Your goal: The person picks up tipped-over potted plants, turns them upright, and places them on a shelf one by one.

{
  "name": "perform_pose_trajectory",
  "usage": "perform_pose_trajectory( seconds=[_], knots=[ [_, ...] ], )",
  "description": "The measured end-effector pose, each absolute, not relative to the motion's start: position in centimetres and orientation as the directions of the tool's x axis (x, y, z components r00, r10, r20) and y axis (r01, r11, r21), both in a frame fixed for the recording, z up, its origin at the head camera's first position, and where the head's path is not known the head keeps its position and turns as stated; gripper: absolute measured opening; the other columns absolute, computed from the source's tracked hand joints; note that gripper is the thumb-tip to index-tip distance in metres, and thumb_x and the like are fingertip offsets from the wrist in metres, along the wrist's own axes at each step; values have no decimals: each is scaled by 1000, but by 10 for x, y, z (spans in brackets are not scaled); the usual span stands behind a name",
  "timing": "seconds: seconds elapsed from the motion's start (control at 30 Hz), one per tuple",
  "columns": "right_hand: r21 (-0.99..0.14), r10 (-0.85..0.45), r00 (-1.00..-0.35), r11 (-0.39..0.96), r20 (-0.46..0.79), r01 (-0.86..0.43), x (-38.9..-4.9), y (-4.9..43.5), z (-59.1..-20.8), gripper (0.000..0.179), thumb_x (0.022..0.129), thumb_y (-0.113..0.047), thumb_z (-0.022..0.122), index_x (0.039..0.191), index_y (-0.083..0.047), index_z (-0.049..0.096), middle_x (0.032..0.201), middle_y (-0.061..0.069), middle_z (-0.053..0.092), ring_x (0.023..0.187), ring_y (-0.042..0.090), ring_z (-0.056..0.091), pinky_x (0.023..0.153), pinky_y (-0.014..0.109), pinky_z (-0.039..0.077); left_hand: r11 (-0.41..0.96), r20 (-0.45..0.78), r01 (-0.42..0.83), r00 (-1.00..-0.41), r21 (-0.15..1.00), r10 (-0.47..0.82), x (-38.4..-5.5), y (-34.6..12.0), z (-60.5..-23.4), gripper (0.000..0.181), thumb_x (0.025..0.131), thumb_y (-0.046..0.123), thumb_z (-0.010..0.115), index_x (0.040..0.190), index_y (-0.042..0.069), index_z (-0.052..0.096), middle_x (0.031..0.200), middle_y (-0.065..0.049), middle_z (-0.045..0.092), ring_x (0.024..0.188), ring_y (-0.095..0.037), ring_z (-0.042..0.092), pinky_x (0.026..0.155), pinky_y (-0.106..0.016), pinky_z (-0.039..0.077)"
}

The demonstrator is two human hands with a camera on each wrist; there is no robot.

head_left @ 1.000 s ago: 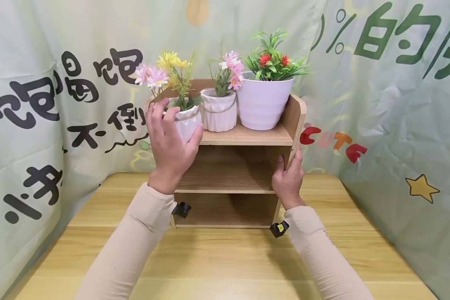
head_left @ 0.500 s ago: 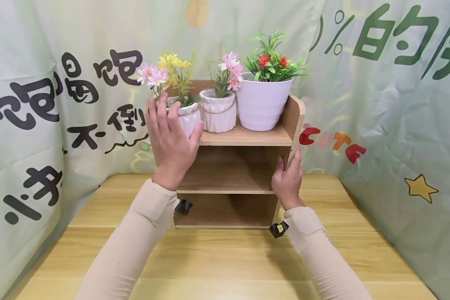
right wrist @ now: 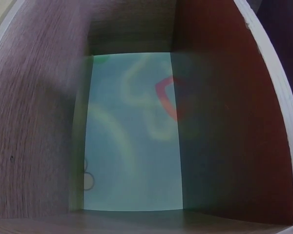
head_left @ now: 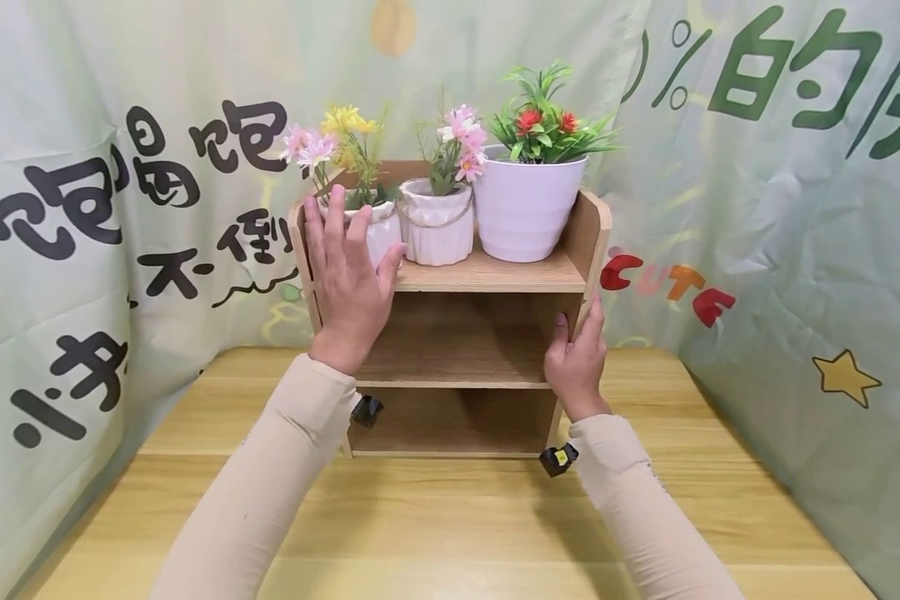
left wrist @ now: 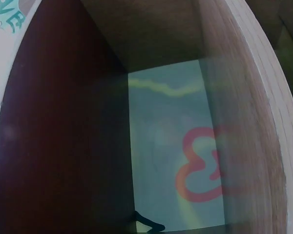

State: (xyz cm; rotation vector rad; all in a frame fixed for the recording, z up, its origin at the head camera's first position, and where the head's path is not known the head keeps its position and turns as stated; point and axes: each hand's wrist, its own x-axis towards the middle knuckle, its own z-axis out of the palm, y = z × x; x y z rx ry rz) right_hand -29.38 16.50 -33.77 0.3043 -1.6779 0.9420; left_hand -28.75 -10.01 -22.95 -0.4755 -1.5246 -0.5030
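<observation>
In the head view, a three-level wooden shelf stands on the table. On its top sits a row of potted flowers. At the left end is a white flowerpot with yellow and pink flowers. My left hand lies against its front, fingers straight and spread upward, covering part of it. Beside it stands a similar small white pot, with a cord round it. My right hand holds the shelf's right side panel, thumb inside, fingers along the outer edge. Both wrist views show bare shelf compartments, no hand.
A larger white pot with red flowers stands at the top's right end, by the raised side. Printed curtains hang behind and on both sides. The wooden table extends in front of the shelf.
My left hand has shifted slightly right and its fingers have straightened from a curl round the left flowerpot. The right hand and shelf have stayed in place.
</observation>
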Motion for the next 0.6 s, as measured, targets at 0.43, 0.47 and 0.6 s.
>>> perform_pose_trajectory(
  seconds=[0.43, 0.47, 0.6],
  knots=[
    [-431, 264, -344, 640, 901, -637, -294, 165, -338, 53, 96, -3, 53, 143, 5, 30, 127, 34, 53, 111, 47, 56, 92, 57, 45, 769, 996, 634, -69, 80, -47, -287, -101, -230, 38, 84, 14, 71, 111, -8, 54, 142, -29, 38, 138, -49, 23, 116, -44, 14],
    [-438, 270, -349, 637, 898, -635, -294, 165, -337, 53, 96, -4, 54, 143, 4, 30, 127, 34, 53, 111, 47, 57, 93, 57, 45, 768, 995, 634, -86, 91, -47, -286, -101, -230, 37, 86, 14, 70, 110, -10, 55, 143, -29, 38, 139, -48, 22, 116, -43, 15],
    [-447, 279, -352, 630, 893, -635, -293, 165, -337, 52, 96, -4, 54, 143, 1, 31, 125, 34, 54, 110, 46, 58, 92, 57, 46, 768, 986, 624, -159, 141, -53, -283, -100, -227, 32, 91, 11, 65, 111, -12, 59, 146, -28, 36, 141, -45, 20, 116, -41, 14]
  ],
)
